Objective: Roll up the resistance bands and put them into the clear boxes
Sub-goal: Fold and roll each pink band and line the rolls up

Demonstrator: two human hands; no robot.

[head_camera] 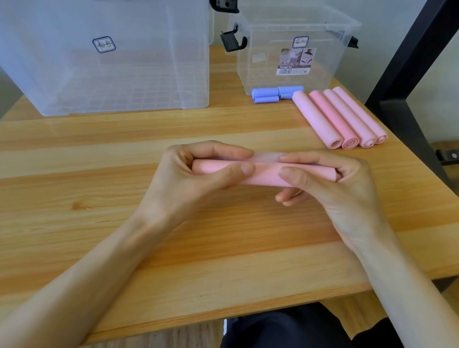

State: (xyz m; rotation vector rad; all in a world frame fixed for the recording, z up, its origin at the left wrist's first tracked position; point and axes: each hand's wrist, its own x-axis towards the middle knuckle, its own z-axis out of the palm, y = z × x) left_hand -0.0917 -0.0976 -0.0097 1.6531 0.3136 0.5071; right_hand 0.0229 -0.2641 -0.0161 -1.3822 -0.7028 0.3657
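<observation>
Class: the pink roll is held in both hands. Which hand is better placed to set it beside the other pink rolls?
Probably the right hand: it grips the pink roll's end nearest the four pink rolls, which lie far right on the table.

The small clear box, well beyond the fingertips of the right hand and a little to their right, carries a printed product label on its front wall. Its grey strip reads "Storage Box", with a barcode under it whose digits are too small to read. Above that label sits a blue-framed sticker with handwritten marks that cannot be read. The large clear box, far beyond the left hand's fingers, bears a similar blue-framed sticker, equally illegible.
</observation>
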